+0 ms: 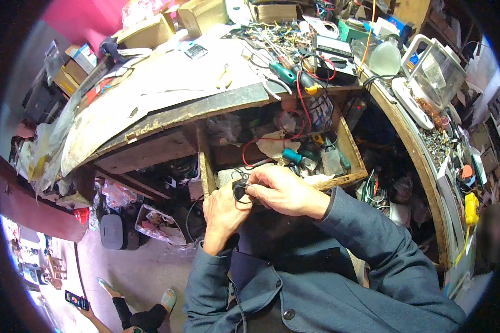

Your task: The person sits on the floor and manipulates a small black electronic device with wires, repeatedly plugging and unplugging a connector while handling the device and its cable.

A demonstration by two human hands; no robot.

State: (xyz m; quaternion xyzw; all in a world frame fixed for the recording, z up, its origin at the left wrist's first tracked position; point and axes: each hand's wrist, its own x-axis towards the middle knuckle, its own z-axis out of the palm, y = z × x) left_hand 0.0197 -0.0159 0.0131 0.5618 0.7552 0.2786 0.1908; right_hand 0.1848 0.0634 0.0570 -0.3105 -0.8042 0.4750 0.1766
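Note:
Above the front edge of the open wooden drawer (347, 178), my two hands meet close together. My left hand (223, 210) is closed, with its fingers partly hidden behind the right. The fingers of my right hand (283, 191) pinch toward a small loop of black cable (239, 194) between both hands. What else lies inside the fingers is hidden. In the drawer are a teal screwdriver handle (292, 156), a red wire (245, 152), and crumpled paper or plastic.
On the bench (166, 108) lie yellow-handled pliers (224, 76), a green-handled tool (282, 72) and a black meter-like box (334, 53). Cluttered small parts cover the right side bench (447, 147). At lower left, another person holds a phone (76, 300); a dark case (112, 231) stands on the floor.

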